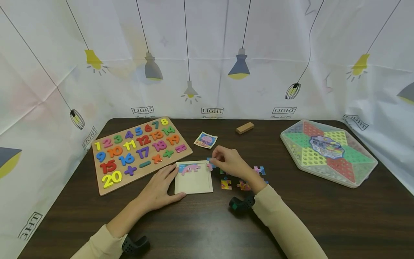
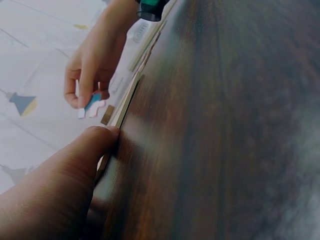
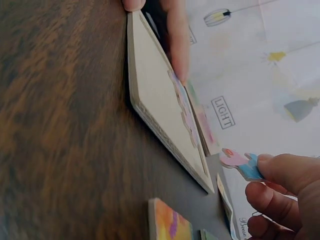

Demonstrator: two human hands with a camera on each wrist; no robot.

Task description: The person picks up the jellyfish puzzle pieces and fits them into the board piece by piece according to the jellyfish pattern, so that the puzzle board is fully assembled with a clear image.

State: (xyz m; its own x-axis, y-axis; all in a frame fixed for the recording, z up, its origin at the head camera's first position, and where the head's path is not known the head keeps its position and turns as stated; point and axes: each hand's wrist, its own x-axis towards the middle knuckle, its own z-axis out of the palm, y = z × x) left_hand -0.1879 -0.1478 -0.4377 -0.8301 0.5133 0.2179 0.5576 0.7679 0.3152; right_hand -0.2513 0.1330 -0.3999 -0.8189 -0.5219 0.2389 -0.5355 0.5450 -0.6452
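My right hand (image 1: 231,162) pinches a pink-and-blue jigsaw piece (image 3: 244,164) between thumb and fingertips, just over the top right corner of a square wooden puzzle tray (image 1: 194,184). Along the tray's upper edge lie fitted pink-and-blue pieces (image 1: 189,168); its lower part shows bare wood. My left hand (image 1: 158,187) rests at the tray's left side, fingers extended toward the upper corner and thumb (image 2: 102,137) touching the lower edge. Loose jigsaw pieces (image 1: 226,184) lie to the right of the tray, some hidden beneath the right forearm.
A wooden number board (image 1: 145,167) lies at the left. Behind the tray are a small picture card (image 1: 206,140) and a wooden block (image 1: 244,128). A hexagonal game board (image 1: 328,153) lies at the right. A white printed cloth (image 1: 207,46) hangs behind the table.
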